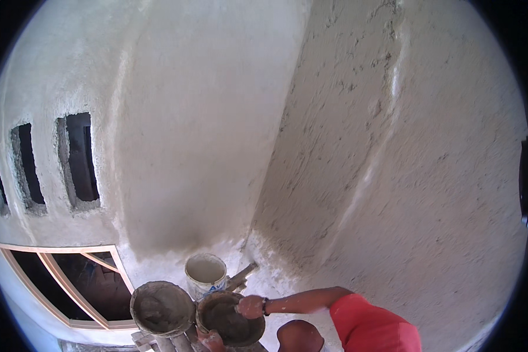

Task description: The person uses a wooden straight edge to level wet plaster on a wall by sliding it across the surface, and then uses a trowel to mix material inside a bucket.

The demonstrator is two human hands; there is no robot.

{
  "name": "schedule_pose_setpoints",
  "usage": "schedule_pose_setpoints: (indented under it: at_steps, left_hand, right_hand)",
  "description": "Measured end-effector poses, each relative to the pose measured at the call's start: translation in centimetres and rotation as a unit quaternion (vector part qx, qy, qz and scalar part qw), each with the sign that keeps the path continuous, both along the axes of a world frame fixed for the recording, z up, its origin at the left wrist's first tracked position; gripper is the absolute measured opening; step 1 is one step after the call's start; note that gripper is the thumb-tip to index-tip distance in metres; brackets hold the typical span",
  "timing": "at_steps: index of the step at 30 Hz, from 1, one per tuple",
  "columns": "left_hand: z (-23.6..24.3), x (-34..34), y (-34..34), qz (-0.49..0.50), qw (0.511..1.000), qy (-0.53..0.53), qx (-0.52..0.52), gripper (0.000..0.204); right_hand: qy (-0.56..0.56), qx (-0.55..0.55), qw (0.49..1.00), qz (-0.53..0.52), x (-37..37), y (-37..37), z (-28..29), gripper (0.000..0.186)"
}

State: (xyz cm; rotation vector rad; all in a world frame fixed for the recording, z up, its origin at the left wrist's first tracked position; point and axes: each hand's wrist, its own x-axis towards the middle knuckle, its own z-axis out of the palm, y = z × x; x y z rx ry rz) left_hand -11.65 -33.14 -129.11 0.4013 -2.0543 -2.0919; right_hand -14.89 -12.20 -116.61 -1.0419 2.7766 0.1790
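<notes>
My right arm, in a red sleeve with a dark band at the wrist, reaches in from the lower right. My right hand (251,306) is closed over the right part of a dark round pan (258,335) of wet mortar, around a trowel-like hand tool that is mostly hidden. At the pan's near left rim, my left hand (211,339) grips the edge, partly cut off by the picture's bottom. A second round pan (136,308) with grey mortar stands just left. Behind them is a whitish bucket (198,287).
Boards (182,342) lie under the pans, and another board end (242,276) sticks out beside the bucket. Ahead rises a plastered wall (199,129), smooth left, rough right (452,176). A wooden window frame (114,258) and several slots are at left. A rounded brown shape (299,337) is unclear.
</notes>
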Motion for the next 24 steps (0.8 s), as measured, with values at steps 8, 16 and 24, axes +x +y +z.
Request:
schedule_pose_setpoints:
  at_steps: [8,16,24]
  left_hand:
    - [-4.9,-1.2,-0.7,0.080,0.993,0.044,-0.082,0.057]
    - [1.6,0.5,-0.5,-0.018,0.999,-0.015,-0.036,0.054]
    - [-1.4,0.6,-0.5,0.005,0.998,0.067,0.002,0.051]
  right_hand:
    - [-0.108,0.038,0.992,0.053,3.3,-4.5,0.5,0.020]
    - [-0.055,-0.009,0.972,0.227,-0.5,-0.9,4.6,0.017]
    - [-0.044,0.192,0.980,0.024,-0.7,-4.8,1.8,0.013]
